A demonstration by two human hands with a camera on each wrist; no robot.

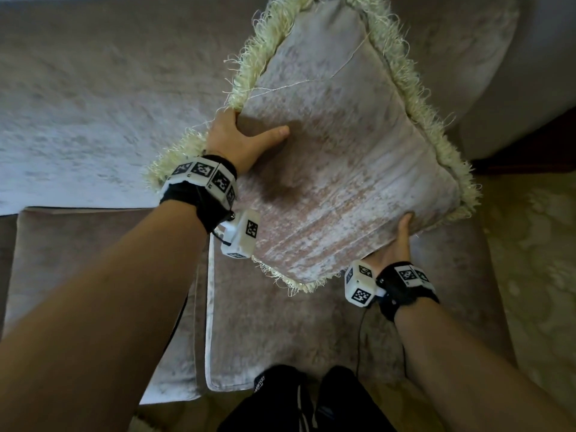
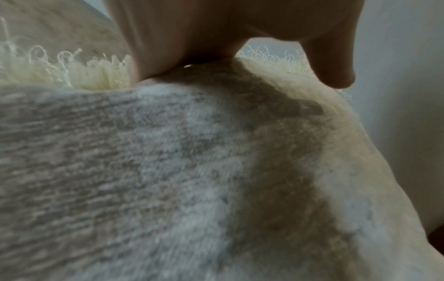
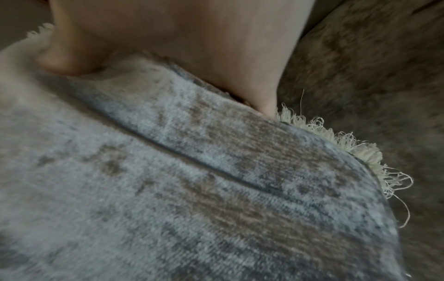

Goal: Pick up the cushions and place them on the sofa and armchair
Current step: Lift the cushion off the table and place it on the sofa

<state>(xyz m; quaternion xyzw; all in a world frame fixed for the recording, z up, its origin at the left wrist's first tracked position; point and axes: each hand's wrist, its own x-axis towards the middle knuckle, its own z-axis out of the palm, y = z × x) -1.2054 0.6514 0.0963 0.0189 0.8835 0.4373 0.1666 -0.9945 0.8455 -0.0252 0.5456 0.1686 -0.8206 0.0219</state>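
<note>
Holding the cushion (image 1: 339,169) at two opposite edges, the person keeps it tilted above the sofa (image 1: 93,88) seat, near the curved armrest at upper right. In the head view the left hand (image 1: 240,140) grips the left edge, thumb laid across the front face and fingers hidden behind; the right hand (image 1: 394,244) grips the lower right edge from beneath, thumb on the front. This two-sided hold appears meant to keep a large, soft item level and steerable toward the backrest; whether its far end already touches the upholstery cannot be told. The cushion is a big square in mottled grey-beige velvet with a shaggy cream fringe (image 1: 414,98) round its edges, several loose threads trailing over the face. A seat pad (image 1: 280,332) lies below it, and patterned floor covering (image 1: 536,244) shows at right.

Left wrist view: the left hand (image 2: 216,34) is clamped over the fringed seam, thumb (image 2: 334,72) pressing the pile, which dents beneath it. The fringe (image 2: 96,74) stands up along the edge.

Right wrist view: the right hand (image 3: 192,47) pinches the cushion (image 3: 192,190) edge, thumb on one face and fingers on the other, and a long crease runs across the fabric from the squeeze. Fringe (image 3: 360,152) frays at the corner, with sofa fabric behind.

Judgement: placement is under way, not yet released.
</note>
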